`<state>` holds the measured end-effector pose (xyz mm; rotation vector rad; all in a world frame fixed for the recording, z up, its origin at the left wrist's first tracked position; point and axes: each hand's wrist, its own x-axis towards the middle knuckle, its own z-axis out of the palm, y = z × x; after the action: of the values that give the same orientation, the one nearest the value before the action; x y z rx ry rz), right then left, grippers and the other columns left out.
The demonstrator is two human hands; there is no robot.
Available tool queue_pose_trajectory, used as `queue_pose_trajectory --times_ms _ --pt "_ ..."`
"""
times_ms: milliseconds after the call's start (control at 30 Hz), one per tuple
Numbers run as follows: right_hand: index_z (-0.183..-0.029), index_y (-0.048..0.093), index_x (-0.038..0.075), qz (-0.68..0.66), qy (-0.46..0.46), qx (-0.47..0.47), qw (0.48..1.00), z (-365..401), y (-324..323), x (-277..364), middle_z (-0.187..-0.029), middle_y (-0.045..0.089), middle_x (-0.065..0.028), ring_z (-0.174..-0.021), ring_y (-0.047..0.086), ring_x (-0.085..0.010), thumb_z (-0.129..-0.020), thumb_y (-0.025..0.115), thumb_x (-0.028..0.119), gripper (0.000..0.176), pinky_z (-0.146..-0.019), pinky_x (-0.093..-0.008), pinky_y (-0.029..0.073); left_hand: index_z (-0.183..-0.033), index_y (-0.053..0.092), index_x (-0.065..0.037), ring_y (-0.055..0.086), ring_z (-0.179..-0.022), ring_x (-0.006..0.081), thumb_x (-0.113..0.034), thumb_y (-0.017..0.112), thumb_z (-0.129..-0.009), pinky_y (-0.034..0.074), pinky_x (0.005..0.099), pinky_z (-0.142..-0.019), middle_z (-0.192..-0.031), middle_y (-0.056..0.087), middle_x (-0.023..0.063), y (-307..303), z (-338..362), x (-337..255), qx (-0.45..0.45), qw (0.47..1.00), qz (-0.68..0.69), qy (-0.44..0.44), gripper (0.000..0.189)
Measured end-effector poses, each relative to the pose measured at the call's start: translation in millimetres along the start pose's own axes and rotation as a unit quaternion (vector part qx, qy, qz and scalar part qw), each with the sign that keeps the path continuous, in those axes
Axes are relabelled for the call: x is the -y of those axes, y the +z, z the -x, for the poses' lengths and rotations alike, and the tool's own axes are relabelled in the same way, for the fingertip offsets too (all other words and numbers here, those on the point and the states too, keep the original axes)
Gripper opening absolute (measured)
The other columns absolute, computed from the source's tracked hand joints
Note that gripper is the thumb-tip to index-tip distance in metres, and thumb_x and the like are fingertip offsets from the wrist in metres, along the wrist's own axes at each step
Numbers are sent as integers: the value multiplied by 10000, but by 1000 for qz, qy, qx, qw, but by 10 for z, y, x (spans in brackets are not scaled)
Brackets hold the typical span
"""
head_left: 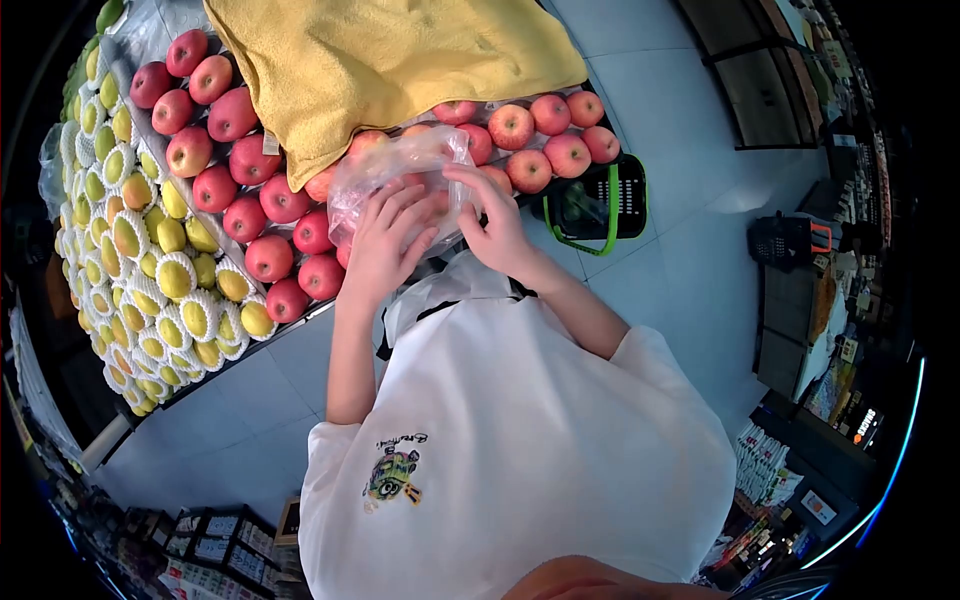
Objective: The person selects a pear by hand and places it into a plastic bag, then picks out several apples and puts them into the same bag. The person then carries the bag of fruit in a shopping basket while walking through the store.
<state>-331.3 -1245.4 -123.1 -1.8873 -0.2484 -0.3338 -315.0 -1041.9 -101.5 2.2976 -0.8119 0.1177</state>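
Note:
A clear plastic bag (440, 150) is spread in front of me over the near edge of the apple display, with reddish apples showing through its film. My left hand (388, 235) lies on the bag's left side, its fingers stretched out and slightly apart. On the other side, my right hand (495, 228) has its fingers and thumb at the bag's right edge, gripping the film there. Red apples (268, 258) sit in rows to the left of the bag, and more apples (529, 170) lie to its right. A yellow cloth (400, 60) covers the display behind it.
Yellow-green fruit in white foam nets (175, 275) is piled at the left. A black basket with a green handle (612, 205) is beside the display's right end; another dark basket (780, 240) with an orange handle is farther right. Shelves (225, 535) line the surroundings.

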Motion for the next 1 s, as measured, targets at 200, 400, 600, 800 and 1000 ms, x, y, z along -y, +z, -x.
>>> queue_pose_trajectory --times_ms 200,400,600,800,1000 --pt "-1165 649 13 41 13 -71 997 -283 -1136 -578 -1089 667 -134 -956 670 -272 -860 613 -56 315 -878 -352 537 -1146 726 -83 603 -1138 306 -128 706 -921 480 430 -971 -1252 673 78 295 -140 -175 -35 999 -35 1 230" --pt "-1376 527 107 234 192 -60 951 -444 -2201 -1717 -1321 518 -211 -1212 552 -425 -789 804 151 651 -1022 -469 497 -1103 723 -51 648 -1024 302 -78 706 -912 488 399 -899 -1165 705 98 588 -219 -334 -101 994 -14 -47 193" --pt "-1439 501 230 258 186 50 947 -743 -2159 -1994 -1369 489 -186 -1245 542 -425 -725 856 146 802 -1049 -482 493 -1101 713 -15 677 -1028 302 -51 674 -956 527 392 -926 -1163 701 143 761 -326 -479 -116 989 -35 -86 155" --pt "-1404 543 255 293 197 111 929 -839 -2156 -2101 -1311 526 -162 -1209 567 -408 -695 868 125 790 -1025 -494 503 -1124 698 -6 680 -964 259 -5 667 -943 539 358 -884 -1158 698 140 874 -375 -548 -130 982 -12 -135 183" --pt "-1406 545 69 -21 143 -48 988 -822 -2426 -1772 -1341 605 -161 -1194 646 -302 -796 868 153 694 -994 -424 540 -1121 689 1 688 -904 271 47 671 -906 537 365 -863 -1137 688 148 899 -380 -629 -130 975 0 -182 221"
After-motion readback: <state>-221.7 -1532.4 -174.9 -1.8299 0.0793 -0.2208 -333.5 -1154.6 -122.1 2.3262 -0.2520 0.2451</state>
